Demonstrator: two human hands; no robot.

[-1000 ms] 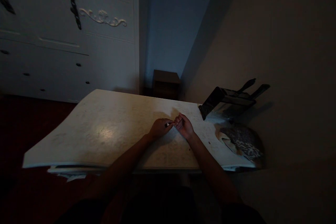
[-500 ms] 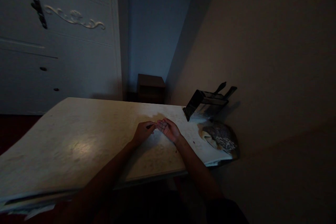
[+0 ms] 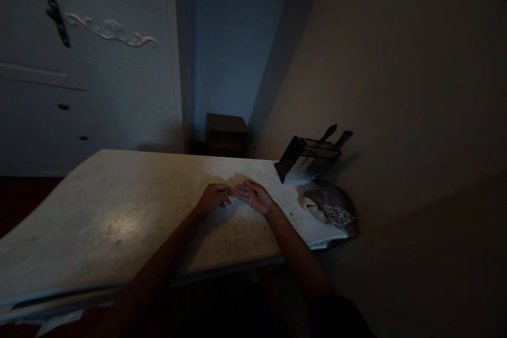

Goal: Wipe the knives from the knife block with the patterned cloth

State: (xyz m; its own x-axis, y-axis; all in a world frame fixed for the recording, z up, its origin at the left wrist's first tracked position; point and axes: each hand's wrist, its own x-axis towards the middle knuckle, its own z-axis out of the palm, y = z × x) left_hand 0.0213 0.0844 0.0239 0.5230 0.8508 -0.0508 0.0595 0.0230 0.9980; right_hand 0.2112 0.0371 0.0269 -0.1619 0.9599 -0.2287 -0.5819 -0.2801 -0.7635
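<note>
Both my hands rest on a pale marbled table top [image 3: 119, 211] in a dim room. My left hand [image 3: 213, 198] is curled knuckles up, its fingertips pinched together and touching the fingers of my right hand [image 3: 253, 196]. My right hand lies palm up with the fingers stretched towards the left. A small dark object was between the fingers earlier; in this view I cannot make it out.
A dark metal holder with two handles [image 3: 311, 154] stands at the table's far right by the wall. A patterned folded cloth or pouch [image 3: 328, 207] lies in front of it. A white cabinet [image 3: 87, 63] and a small brown box [image 3: 225, 132] stand beyond the table.
The camera view swung right. My right hand went from a closed pinch to an open palm-up pose, and the small dark object between the fingers is no longer visible.
</note>
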